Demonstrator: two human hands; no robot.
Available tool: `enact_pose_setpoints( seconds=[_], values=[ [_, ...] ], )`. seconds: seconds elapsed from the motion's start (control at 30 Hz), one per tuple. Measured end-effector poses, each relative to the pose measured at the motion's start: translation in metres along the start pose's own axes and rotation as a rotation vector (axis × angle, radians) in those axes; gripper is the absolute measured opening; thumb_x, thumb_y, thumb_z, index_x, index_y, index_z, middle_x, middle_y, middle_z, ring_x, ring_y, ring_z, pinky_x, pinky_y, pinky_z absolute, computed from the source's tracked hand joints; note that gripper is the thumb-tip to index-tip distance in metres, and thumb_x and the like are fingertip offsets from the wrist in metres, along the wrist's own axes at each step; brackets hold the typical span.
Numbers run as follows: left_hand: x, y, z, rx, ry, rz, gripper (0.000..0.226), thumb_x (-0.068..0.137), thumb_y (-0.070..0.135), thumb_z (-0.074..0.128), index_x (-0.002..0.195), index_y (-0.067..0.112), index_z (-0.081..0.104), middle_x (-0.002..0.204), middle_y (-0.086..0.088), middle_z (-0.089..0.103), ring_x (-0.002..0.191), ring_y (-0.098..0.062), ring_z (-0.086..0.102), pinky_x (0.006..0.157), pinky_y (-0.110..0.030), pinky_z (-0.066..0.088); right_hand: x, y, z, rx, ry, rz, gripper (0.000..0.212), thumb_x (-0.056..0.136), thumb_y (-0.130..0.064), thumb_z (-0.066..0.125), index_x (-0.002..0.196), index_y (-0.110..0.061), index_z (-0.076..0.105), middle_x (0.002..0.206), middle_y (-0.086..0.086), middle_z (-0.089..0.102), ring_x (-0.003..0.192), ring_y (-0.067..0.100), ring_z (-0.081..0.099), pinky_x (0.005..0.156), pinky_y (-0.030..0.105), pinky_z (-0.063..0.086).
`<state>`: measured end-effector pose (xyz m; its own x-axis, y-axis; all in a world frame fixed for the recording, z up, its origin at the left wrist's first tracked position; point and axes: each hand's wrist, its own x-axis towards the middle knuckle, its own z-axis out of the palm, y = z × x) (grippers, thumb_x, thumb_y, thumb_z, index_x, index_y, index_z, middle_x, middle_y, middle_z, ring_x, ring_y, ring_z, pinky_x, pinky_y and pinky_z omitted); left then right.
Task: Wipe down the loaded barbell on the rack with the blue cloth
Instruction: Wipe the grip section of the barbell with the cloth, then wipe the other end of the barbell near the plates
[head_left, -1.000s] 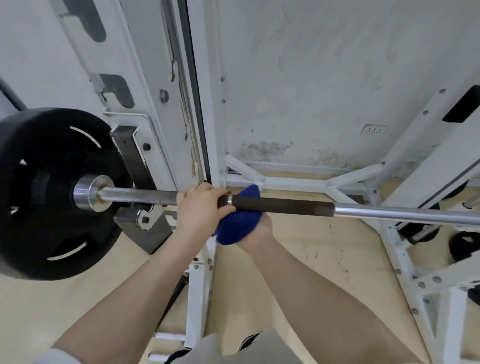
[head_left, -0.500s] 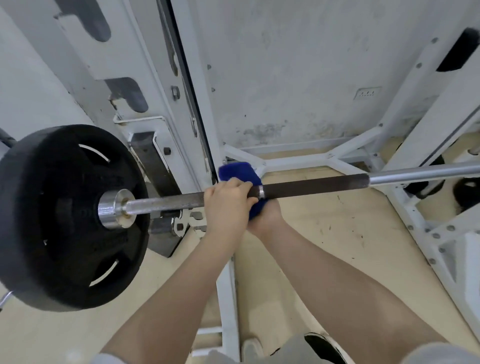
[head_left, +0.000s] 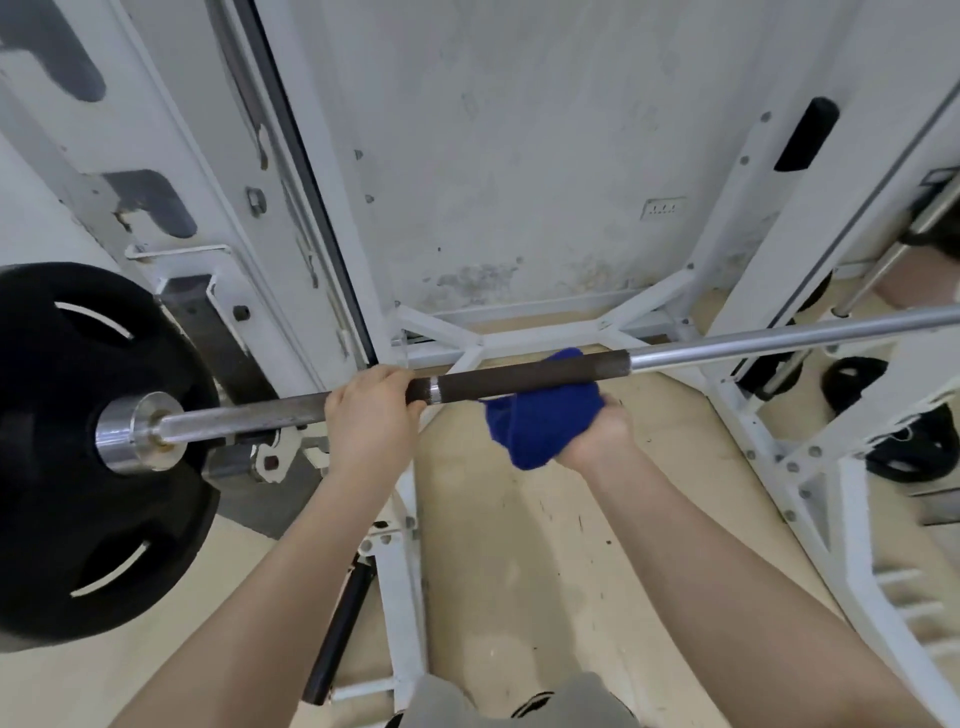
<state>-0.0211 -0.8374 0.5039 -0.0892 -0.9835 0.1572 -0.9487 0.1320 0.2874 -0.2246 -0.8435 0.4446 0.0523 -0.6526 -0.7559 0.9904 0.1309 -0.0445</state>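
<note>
The long steel barbell (head_left: 519, 379) lies across the white metal rack (head_left: 332, 291), its round black weight plate (head_left: 78, 457) at 9 o'clock. The left hand (head_left: 371, 415) has its grip curled over the bar; just toward 3 o'clock, the right hand (head_left: 592, 431) clamps the crumpled blue cloth (head_left: 540, 415) around the bar's dark knurled section.

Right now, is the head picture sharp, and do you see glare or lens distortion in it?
Head view: mostly sharp, a little soft; the wide lens bends the white rack posts outward near the edges; bright glare runs along the chrome part of the barbell and on its collar; light is even and shadows under the hands are faint; the black plate loses detail in its dark face.
</note>
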Motion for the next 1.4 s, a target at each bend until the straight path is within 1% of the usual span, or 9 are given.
enact_pose_setpoints(
  seconds=[0.17,0.37,0.5,0.63,0.77,1.0,1.13,1.27,1.4],
  values=[
    [-0.004,0.086,0.013,-0.109,0.088,0.025,0.049,0.091,0.019,0.049,0.138,0.021,0.034,0.152,-0.004,0.023,0.142,-0.027,0.004,0.113,-0.044,0.008,-0.04,-0.092,-0.034,-0.386,-0.076,-0.122,0.046,0.09,-0.058,0.04,0.112,-0.022,0.059,0.107,-0.001,0.066,0.102,0.021,0.061,0.094,0.034,0.045],
    [-0.023,0.222,0.048,-0.546,-0.032,0.304,0.04,0.092,0.03,0.044,0.129,0.016,0.049,0.134,0.001,0.049,0.124,-0.02,0.037,0.101,-0.026,0.027,-0.107,-0.167,-0.068,-0.73,-0.387,-0.222,0.054,0.076,-0.046,0.067,0.117,-0.012,0.063,0.118,0.012,0.066,0.108,0.029,0.063,0.09,0.041,0.051],
    [-0.041,0.292,0.062,-1.012,-0.512,0.232,0.033,0.087,0.038,0.055,0.119,0.034,0.048,0.117,0.016,0.057,0.11,-0.008,0.053,0.088,-0.009,0.041,-0.146,-0.233,-0.093,-0.991,-0.489,-0.283,0.054,0.065,-0.037,0.081,0.112,-0.015,0.066,0.115,0.011,0.067,0.105,0.026,0.064,0.085,0.035,0.055],
    [-0.053,0.35,0.088,-1.093,-0.6,0.195,0.029,0.075,0.05,0.06,0.099,0.034,0.061,0.1,0.009,0.069,0.094,-0.009,0.065,0.082,-0.032,0.054,-0.182,-0.295,-0.112,-1.18,-0.368,-0.533,0.015,0.092,-0.018,0.057,0.103,-0.02,0.066,0.101,0.003,0.072,0.094,0.019,0.068,0.08,0.028,0.056],
    [-0.064,0.398,0.107,-0.932,-0.716,0.295,0.016,0.088,0.028,0.057,0.091,0.013,0.062,0.091,-0.011,0.068,0.077,-0.016,0.063,0.071,-0.035,0.052,-0.191,-0.346,-0.131,-1.363,-0.205,-0.824,0.022,0.095,-0.007,0.048,0.104,-0.019,0.065,0.106,0.003,0.067,0.094,0.011,0.064,0.078,0.02,0.053],
    [-0.036,0.466,0.126,-0.9,-0.888,0.386,0.02,0.092,0.029,0.052,0.092,0.016,0.067,0.092,-0.007,0.071,0.088,-0.024,0.065,0.084,-0.04,0.051,-0.185,-0.405,-0.124,-1.589,-0.018,-1.04,0.02,0.1,-0.017,0.04,0.094,-0.028,0.056,0.082,-0.017,0.06,0.072,-0.006,0.056,0.063,0.005,0.041],
    [0.001,0.503,0.131,-0.904,-0.8,0.422,0.018,0.09,0.029,0.054,0.09,0.018,0.068,0.092,-0.003,0.072,0.087,-0.02,0.066,0.083,-0.037,0.051,-0.179,-0.445,-0.096,-1.697,0.053,-1.097,0.024,0.098,-0.024,0.045,0.078,-0.025,0.057,0.07,-0.009,0.057,0.063,-0.001,0.052,0.059,0.013,0.038],
    [0.048,0.531,0.142,-0.76,-0.402,0.452,0.008,0.089,0.024,0.055,0.084,0.021,0.062,0.086,-0.001,0.061,0.077,-0.014,0.056,0.069,-0.024,0.042,-0.172,-0.479,-0.048,-1.653,-0.019,-1.127,0.021,0.096,-0.025,0.05,0.089,-0.008,0.06,0.082,0.007,0.063,0.073,0.013,0.055,0.068,0.026,0.043],
    [0.086,0.541,0.156,-0.627,-0.266,0.504,0.022,0.094,0.018,0.043,0.092,0.02,0.065,0.083,0.002,0.053,0.075,-0.001,0.049,0.065,-0.017,0.034,-0.138,-0.512,0.001,-1.744,-0.004,-1.138,0.017,0.094,-0.031,0.052,0.098,-0.015,0.055,0.094,0.0,0.059,0.085,0.013,0.054,0.079,0.03,0.044]
  ],
)
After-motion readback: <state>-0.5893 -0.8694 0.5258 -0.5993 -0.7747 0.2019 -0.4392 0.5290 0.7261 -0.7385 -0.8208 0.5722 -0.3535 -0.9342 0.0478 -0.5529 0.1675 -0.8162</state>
